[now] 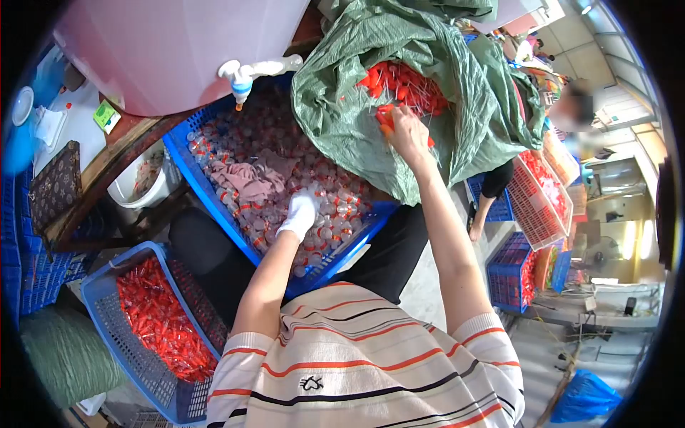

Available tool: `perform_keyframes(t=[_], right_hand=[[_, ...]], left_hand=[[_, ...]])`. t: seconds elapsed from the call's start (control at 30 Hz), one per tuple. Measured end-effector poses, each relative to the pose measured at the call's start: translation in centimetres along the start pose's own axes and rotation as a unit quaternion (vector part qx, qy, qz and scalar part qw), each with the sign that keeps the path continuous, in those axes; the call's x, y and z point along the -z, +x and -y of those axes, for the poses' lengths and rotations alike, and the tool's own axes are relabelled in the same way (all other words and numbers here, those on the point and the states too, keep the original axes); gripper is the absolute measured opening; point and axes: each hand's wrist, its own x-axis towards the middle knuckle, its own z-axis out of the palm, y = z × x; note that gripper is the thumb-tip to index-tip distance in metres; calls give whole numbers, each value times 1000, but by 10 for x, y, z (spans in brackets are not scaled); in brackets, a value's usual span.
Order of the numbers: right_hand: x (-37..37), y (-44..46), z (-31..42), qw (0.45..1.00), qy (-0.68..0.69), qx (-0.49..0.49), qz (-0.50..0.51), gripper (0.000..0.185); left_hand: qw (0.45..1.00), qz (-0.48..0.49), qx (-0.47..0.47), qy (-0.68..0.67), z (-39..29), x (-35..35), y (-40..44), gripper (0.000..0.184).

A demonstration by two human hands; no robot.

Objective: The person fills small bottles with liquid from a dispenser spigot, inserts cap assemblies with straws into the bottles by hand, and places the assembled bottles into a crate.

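Observation:
My left hand (pixel 302 212), in a white glove, reaches into a blue crate (pixel 187 171) of small clear bottles (pixel 250 214) with red-orange bands. Its fingers are hidden among the bottles, beside a crumpled pink cloth (pixel 251 178). My bare right hand (pixel 405 132) is over the mouth of a green woven sack (pixel 342 135), its fingers closed on some red caps (pixel 385 114). More red pieces with thin clear stems (pixel 414 85) lie in the sack behind that hand.
A large pink tank (pixel 171 50) with a white tap (pixel 246 71) stands at upper left. A blue basket (pixel 100 307) of red parts is at lower left, by a white bucket (pixel 168 178). More crates (pixel 531 214) and a person (pixel 574 107) are at right.

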Motion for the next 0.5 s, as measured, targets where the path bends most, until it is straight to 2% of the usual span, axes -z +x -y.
perform_keyframes(t=[0.1, 0.13, 0.17, 0.2, 0.23, 0.27, 0.3, 0.37, 0.43, 0.47, 0.5], right_hand=[[3, 1, -4, 999, 49, -11, -14, 32], [6, 2, 1, 997, 69, -17, -22, 31], [10, 3, 5, 989, 137, -61, -7, 28], [31, 6, 19, 973, 205, -104, 10, 24], [42, 8, 27, 951, 270, -147, 28, 21], [18, 9, 16, 934, 342, -105, -11, 19], [23, 10, 26, 899, 427, -100, 4, 21], [46, 17, 63, 808, 583, -84, 31, 27], [64, 21, 94, 809, 582, -55, 53, 27], [68, 24, 105, 803, 593, -36, 51, 26], [72, 25, 114, 796, 603, -17, 50, 25]], left_hand=[[973, -149, -178, 0, 12, 25, -18, 33], [971, -85, -87, -204, 12, 42, -20, 33], [931, -157, -109, -310, 19, 53, -14, 33], [709, -15, 12, -705, 6, 102, -27, 36], [681, -63, -1, -730, 1, 131, -37, 47], [667, -52, -53, -741, 1, 160, -42, 54], [657, -81, -63, -747, 8, 172, -39, 55], [570, -76, -90, -813, 19, 195, -33, 45], [621, -95, -182, -757, 32, 206, -19, 43], [519, -79, -171, -834, 32, 208, -19, 42], [686, -164, -196, -682, 31, 209, -16, 42]])
